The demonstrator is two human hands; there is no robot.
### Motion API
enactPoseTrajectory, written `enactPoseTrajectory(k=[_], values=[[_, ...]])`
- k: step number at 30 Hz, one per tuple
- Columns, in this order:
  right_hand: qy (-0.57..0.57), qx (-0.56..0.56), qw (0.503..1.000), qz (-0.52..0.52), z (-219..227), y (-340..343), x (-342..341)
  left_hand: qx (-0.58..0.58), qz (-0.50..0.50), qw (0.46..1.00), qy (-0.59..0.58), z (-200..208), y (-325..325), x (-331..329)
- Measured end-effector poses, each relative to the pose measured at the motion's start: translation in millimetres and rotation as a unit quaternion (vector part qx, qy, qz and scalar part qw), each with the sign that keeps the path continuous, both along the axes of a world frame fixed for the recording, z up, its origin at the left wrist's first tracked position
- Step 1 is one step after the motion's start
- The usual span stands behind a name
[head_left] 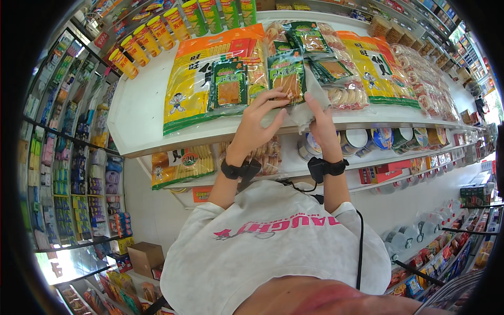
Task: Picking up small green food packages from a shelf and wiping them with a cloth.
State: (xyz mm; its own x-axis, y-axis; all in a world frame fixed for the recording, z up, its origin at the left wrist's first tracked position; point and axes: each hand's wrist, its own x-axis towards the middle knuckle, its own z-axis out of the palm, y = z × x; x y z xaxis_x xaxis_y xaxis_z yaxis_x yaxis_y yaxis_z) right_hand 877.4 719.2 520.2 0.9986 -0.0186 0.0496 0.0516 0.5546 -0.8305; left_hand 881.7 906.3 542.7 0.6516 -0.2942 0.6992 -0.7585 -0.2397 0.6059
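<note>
On the white shelf top in front of me lie flat snack packets, green with a brown picture. My left hand point(255, 122) reaches onto the lower part of one green snack packet point(286, 73), fingers stretched out and thumb apart. Just right of that packet, my right hand point(324, 125) is closed on a crumpled greyish-white cloth point(301, 116), which runs up along the packet's right edge. Another green packet point(229, 88) rests on a large yellow and orange snack bag point(184, 97) to the left. More green packets point(308, 40) lie on clear bags behind.
Yellow canisters point(135, 50) and green canisters point(211, 16) line the far left of the shelf top. To the right are another yellow and orange bag point(380, 68) and clear-wrapped snacks point(420, 79). Lower shelves hold round tubs point(354, 139). A cardboard box point(145, 259) stands lower left.
</note>
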Motion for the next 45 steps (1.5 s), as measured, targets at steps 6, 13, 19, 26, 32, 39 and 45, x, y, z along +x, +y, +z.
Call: enactPoseTrajectory(k=[6,13,19,26,32,39,45], values=[[-0.116,-0.272,0.953,-0.058,-8.1,26.0,1.8,-0.060,0.032,0.995,0.070,-18.0,15.3,3.0],[-0.366,-0.393,0.841,0.060,6.9,70.8,-21.2,-0.456,-0.036,0.828,0.324,-2.6,13.8,-6.0],[-0.399,-0.478,0.779,-0.073,16.7,86.1,-0.9,-0.493,-0.132,0.776,0.371,-11.1,0.2,-20.6],[-0.394,-0.487,0.766,-0.144,18.3,88.4,8.8,-0.449,-0.144,0.806,0.357,-11.2,8.9,-22.1],[-0.451,-0.462,0.760,-0.078,26.0,83.2,1.1,-0.385,-0.045,0.829,0.402,-24.6,9.5,-25.0],[-0.307,-0.349,0.878,-0.114,17.1,60.3,22.4,-0.186,-0.067,0.900,0.387,-32.6,6.3,-33.4],[-0.434,-0.437,0.771,-0.159,36.0,52.4,11.7,-0.105,-0.159,0.890,0.415,-22.0,14.2,-31.3]])
